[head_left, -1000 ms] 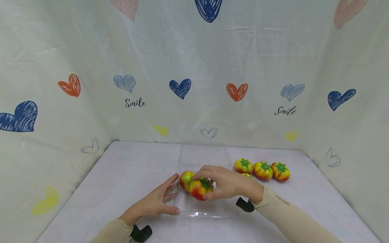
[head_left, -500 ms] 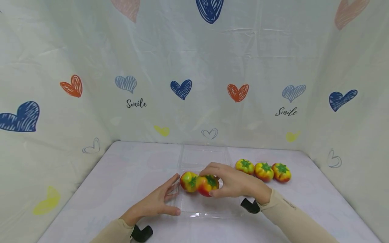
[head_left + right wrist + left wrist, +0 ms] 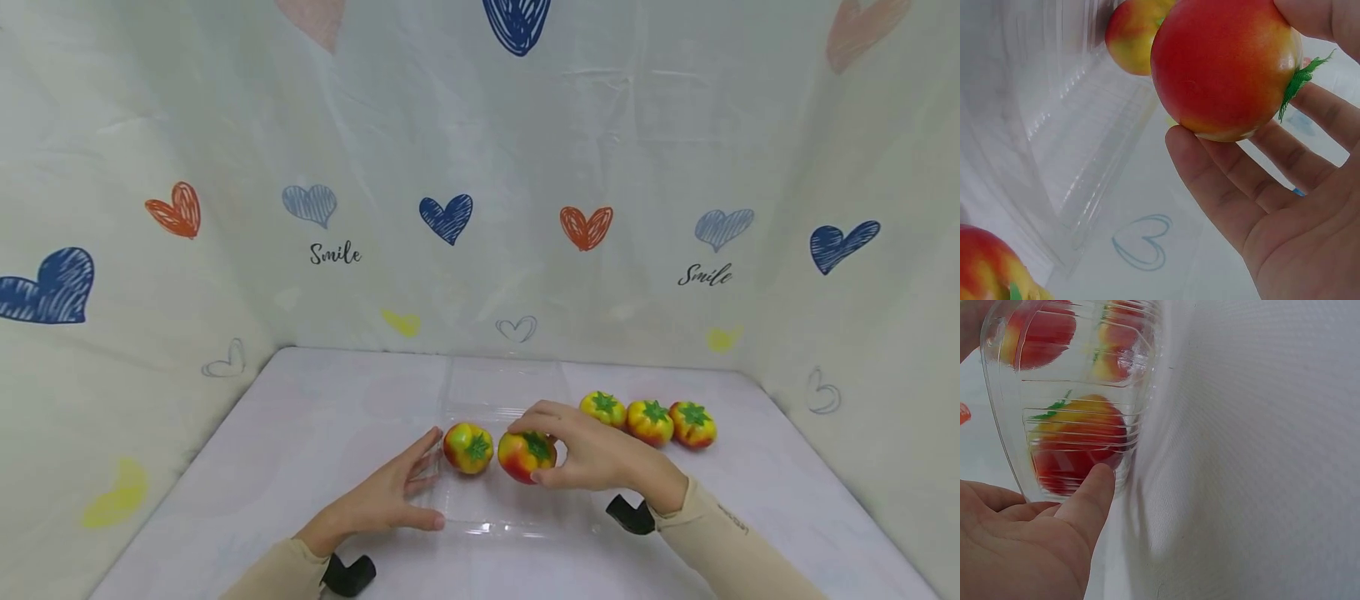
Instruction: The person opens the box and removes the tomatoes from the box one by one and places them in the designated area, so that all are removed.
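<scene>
My right hand [image 3: 592, 450] grips a round red-and-yellow tomato-like fruit [image 3: 527, 457] with a green leafy top, over the right part of a clear plastic clamshell box [image 3: 487, 512]. Thumb and fingertips hold it from opposite sides in the right wrist view. A similar fruit [image 3: 468, 448] sits in the box at the left, a small gap away from the held one. Beside the box's left wall is my left hand [image 3: 382, 500], fingers extended and thumb apart. In the left wrist view, its index finger [image 3: 1094, 494] touches the clear wall with a fruit [image 3: 1079, 444] behind it.
Behind the base, the box's raised lid [image 3: 502, 383] stands open. Three more fruits lie right of it on the white table [image 3: 322, 417]: a near one [image 3: 602, 408], a middle one [image 3: 650, 422] and a far-right one [image 3: 693, 425]. A heart-printed curtain [image 3: 525, 283] surrounds the table.
The right hand has carried its fruit rightward and slightly back, away from the fruit at the left, so a gap now shows between the two. The left hand stays in place.
</scene>
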Demonstrator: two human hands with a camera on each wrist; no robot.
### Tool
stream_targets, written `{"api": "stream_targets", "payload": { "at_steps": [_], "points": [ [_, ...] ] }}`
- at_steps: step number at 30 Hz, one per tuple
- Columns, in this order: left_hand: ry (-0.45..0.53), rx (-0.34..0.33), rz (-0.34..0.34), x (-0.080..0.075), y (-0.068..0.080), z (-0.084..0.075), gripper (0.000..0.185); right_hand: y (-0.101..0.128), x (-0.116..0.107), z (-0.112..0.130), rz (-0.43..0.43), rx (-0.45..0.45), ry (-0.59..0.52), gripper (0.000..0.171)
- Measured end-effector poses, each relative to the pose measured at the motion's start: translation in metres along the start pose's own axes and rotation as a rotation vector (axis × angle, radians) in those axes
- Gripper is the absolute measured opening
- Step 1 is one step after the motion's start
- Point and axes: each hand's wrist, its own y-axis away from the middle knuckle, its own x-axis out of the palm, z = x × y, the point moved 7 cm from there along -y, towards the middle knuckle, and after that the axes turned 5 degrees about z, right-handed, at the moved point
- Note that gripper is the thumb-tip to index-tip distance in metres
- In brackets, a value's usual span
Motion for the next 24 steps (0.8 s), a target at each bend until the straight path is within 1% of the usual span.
{"api": "stream_targets", "payload": {
  "at_steps": [6,11,17,24],
  "points": [
    [0.001,-0.001,0.0,-0.001,0.001,-0.001,0.115,0.008,-0.005,-0.005,-0.019,0.074,0.019,0.046],
    [0.015,0.006,0.006,-0.001,0.002,0.0,0.114,0.017,-0.01,-0.01,-0.06,0.095,0.024,0.047],
    [0.016,-0.006,0.002,0.0,0.001,0.002,0.114,0.032,-0.021,-0.022,-0.127,0.131,0.051,0.052],
    [0.01,0.001,0.003,-0.001,0.0,0.003,0.114,0.045,-0.031,-0.032,-0.171,0.136,0.023,0.054]
  ]
}}
